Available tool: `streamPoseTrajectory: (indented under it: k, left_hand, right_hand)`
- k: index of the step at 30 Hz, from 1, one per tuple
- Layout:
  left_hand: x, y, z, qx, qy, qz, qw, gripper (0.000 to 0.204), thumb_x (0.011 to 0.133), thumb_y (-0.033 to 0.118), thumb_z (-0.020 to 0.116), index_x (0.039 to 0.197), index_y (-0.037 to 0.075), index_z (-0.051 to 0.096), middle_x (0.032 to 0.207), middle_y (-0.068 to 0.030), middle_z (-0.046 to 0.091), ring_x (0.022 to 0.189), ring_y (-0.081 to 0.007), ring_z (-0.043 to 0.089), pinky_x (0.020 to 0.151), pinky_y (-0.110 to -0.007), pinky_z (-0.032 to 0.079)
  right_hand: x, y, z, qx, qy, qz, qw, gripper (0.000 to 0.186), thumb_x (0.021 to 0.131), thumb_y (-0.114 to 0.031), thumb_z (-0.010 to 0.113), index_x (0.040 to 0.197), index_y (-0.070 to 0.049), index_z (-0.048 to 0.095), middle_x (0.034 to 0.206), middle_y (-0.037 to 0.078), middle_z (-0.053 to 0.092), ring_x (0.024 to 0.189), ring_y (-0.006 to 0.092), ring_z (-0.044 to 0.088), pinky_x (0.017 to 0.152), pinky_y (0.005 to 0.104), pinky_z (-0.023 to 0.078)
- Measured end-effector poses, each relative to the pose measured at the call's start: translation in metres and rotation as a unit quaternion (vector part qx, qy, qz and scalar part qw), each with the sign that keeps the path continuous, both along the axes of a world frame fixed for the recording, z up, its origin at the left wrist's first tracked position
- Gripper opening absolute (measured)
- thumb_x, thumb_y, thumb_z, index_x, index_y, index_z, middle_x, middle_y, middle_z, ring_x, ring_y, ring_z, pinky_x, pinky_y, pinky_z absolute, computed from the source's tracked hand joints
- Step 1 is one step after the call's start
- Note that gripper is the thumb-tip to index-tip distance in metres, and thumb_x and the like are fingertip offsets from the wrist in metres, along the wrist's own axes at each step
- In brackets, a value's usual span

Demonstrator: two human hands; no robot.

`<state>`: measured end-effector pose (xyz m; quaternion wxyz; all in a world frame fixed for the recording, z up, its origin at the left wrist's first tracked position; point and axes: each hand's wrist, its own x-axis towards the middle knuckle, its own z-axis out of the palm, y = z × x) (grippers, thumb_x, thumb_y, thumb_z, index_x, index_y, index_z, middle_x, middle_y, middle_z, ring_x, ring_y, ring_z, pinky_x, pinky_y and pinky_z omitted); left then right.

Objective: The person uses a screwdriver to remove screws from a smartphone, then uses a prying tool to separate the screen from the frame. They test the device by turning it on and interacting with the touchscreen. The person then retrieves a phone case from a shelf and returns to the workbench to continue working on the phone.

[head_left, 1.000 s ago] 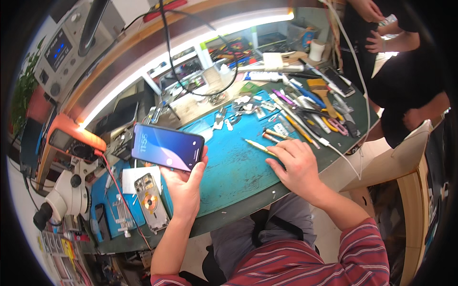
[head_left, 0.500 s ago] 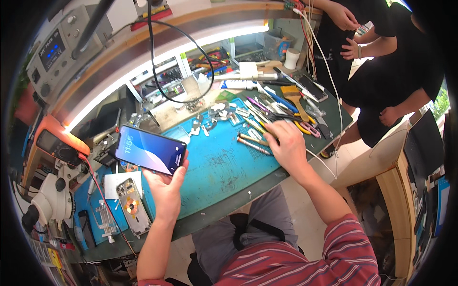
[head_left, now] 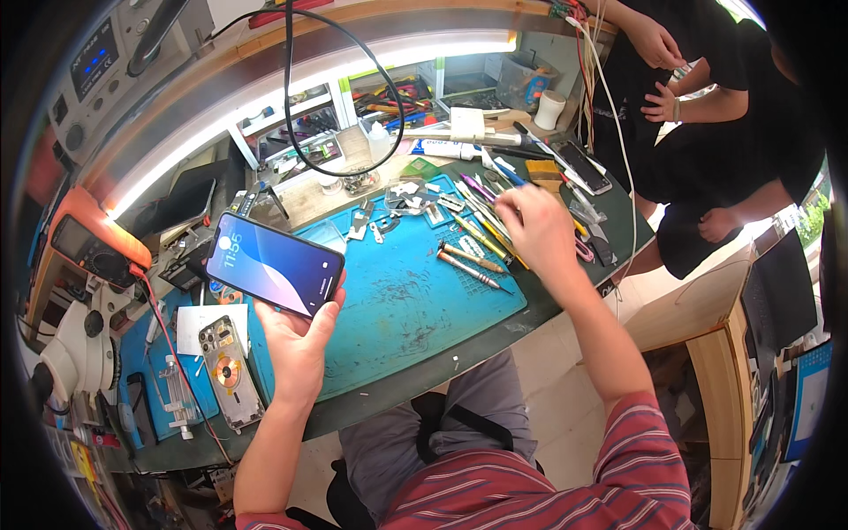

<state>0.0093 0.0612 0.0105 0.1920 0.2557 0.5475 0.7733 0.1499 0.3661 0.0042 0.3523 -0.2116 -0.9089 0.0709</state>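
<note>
My left hand [head_left: 296, 353] holds a smartphone [head_left: 276, 269] by its lower end, tilted above the bench; its screen is lit in blue and violet. Over the pile of hand tools at the right, my right hand [head_left: 541, 231] is bent, fingers drawn together; whatever is at its fingertips is hidden. Around it lie pens and slim tools, among them a silver and red pen-shaped tool [head_left: 468, 268] and a yellow-handled tool [head_left: 486, 240]. A wide brush [head_left: 542, 170] is partly behind the hand. An opened phone body [head_left: 231, 375] rests left of my left forearm.
A blue work mat [head_left: 397, 300] covers the bench. At the left stand an orange multimeter [head_left: 95, 237] and a white microscope [head_left: 75, 353]. A black cable loop [head_left: 290, 115] hangs over the bench. Small parts [head_left: 411, 196] lie at the mat's back. Another person's hand [head_left: 661, 104] shows at far right.
My right hand has shifted up and away over the tools, uncovering more of the pens near the mat's edge. The whole view has shifted slightly; the phone stays in my left hand.
</note>
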Motion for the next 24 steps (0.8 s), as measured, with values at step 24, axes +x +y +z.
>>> streamPoseTrajectory:
  k: [24]
  left_hand:
    - [0.0, -0.002, 0.002, 0.007, -0.024, -0.01, 1.0, 0.074, 0.091, -0.009, 0.06, 0.149, 0.006, 0.018, 0.139, -0.0161, 0.049, 0.126, -0.0296, 0.058, 0.103, -0.038, 0.052]
  right_hand:
    - [-0.092, 0.045, -0.014, 0.205, -0.061, -0.11, 0.971, 0.016, 0.087, -0.021, 0.061, 0.081, -0.007, 0.064, 0.076, 0.012, 0.067, 0.07, 0.0263, 0.07, 0.059, 0.0393, 0.057]
